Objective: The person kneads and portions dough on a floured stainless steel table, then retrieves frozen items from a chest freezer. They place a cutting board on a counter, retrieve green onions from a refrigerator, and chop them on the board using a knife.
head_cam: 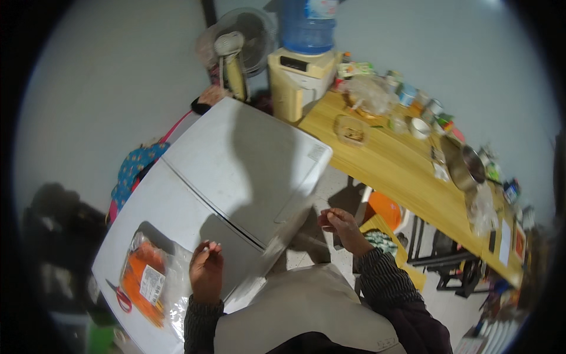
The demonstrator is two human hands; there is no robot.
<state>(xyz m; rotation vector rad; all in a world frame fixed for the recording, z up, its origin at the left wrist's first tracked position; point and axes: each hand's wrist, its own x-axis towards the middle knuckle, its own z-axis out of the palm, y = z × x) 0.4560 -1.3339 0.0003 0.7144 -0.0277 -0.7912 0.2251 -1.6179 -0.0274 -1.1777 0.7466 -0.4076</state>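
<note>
My left hand (207, 272) hovers over the near edge of a white, freezer-like top (269, 177), its fingers curled in. To its left lies a clear plastic bag (179, 261) with a bundle of orange strips (132, 276) and a white printed label (152, 284). Scissors with red handles (123, 301) rest beside the bundle. My right hand (347, 230) is raised beyond the right edge of the white top, above the floor, thumb close to the bent fingers. Nothing clearly shows in either hand; anything small between the fingertips is too blurred to tell.
A yellow wooden table (398, 166) to the right bears a plastic tub (351, 131), a metal pot (464, 168) and jars. A water dispenser (285, 84) and a fan (247, 42) stand behind. Below the table are an orange-seated stool (384, 210) and a black metal frame (435, 261).
</note>
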